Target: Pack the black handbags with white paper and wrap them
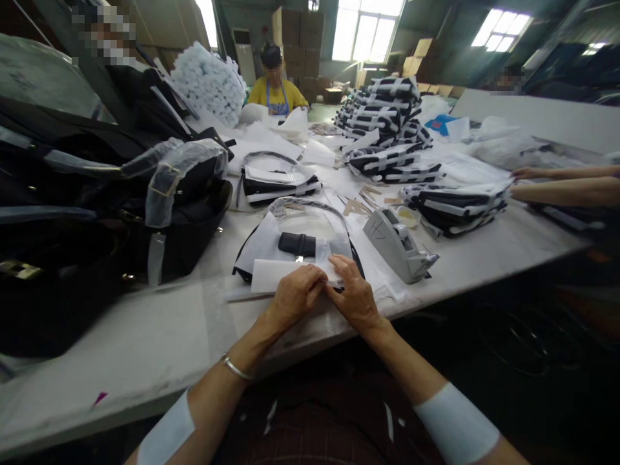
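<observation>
A black bag (pixel 356 248) lies on the table in front of me, partly covered by white sheets, its handle arching away from me. On top of it rests a black flap or strap piece (pixel 296 244). A white foam strip (pixel 271 276) lies along the bag's near edge, beside my left hand (pixel 299 290). My left hand's fingers are pinched together at the white wrapping. My right hand (pixel 353 290) has its fingers bent over the white wrapping (pixel 323 250), with thumb and fingertips close to the left hand's. Fingertips hide the exact spot held.
A grey tape dispenser (pixel 400 245) stands right of the bag. Large black bags (pixel 194 213) crowd the left. Wrapped bags (pixel 382 116) are stacked behind, with another pile (pixel 460 206) at right. A person (pixel 277 93) sits opposite; another person's arms (pixel 566 184) reach in from the right.
</observation>
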`<act>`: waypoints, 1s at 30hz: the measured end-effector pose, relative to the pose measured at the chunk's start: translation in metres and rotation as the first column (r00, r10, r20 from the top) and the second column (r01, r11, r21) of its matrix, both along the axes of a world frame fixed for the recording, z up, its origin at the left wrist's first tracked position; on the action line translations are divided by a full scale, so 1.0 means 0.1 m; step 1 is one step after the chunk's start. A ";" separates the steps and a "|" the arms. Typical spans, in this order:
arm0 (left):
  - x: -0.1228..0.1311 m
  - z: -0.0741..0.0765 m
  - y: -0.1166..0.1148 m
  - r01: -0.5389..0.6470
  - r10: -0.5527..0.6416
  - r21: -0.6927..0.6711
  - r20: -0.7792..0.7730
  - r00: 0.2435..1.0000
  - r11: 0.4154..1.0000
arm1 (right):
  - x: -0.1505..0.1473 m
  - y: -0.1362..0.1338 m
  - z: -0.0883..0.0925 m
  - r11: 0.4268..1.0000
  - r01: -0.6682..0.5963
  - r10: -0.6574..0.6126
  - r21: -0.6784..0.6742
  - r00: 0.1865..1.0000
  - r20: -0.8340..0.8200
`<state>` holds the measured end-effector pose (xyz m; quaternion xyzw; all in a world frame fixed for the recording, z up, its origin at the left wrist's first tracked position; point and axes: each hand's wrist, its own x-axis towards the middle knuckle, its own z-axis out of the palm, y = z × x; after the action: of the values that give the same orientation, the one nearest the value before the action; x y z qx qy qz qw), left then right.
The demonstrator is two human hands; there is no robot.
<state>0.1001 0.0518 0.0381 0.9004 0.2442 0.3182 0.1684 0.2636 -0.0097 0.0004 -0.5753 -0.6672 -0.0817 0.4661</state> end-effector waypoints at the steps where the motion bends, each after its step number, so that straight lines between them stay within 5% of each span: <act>1: 0.00 0.00 0.00 0.007 -0.007 -0.013 0.017 1.000 1.000 | 0.00 -0.01 0.01 1.000 -0.011 0.011 -0.008 1.000 0.021; 11: -0.01 0.01 0.01 0.003 -0.005 -0.031 -0.067 0.998 1.000 | 0.10 -0.05 0.08 0.990 -0.134 0.133 0.054 0.991 0.008; 21: 0.04 -0.02 0.00 -0.060 0.064 0.031 -0.120 0.991 0.998 | 0.26 -0.16 0.40 0.977 -0.161 0.149 0.140 0.985 0.088; 25: 0.02 -0.07 0.00 -0.060 0.068 0.079 -0.093 0.993 0.995 | 0.24 -0.14 0.37 0.963 -0.263 0.246 0.054 0.946 0.211; 30: 0.04 -0.09 0.05 0.027 0.004 0.205 -0.148 0.989 0.978 | 0.17 -0.13 0.27 0.983 -0.174 0.158 0.065 0.968 0.193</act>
<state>0.1037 0.0573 0.0289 0.9355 0.2163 0.2734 0.0574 0.2811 -0.0231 0.0274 -0.4877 -0.7499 -0.1231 0.4297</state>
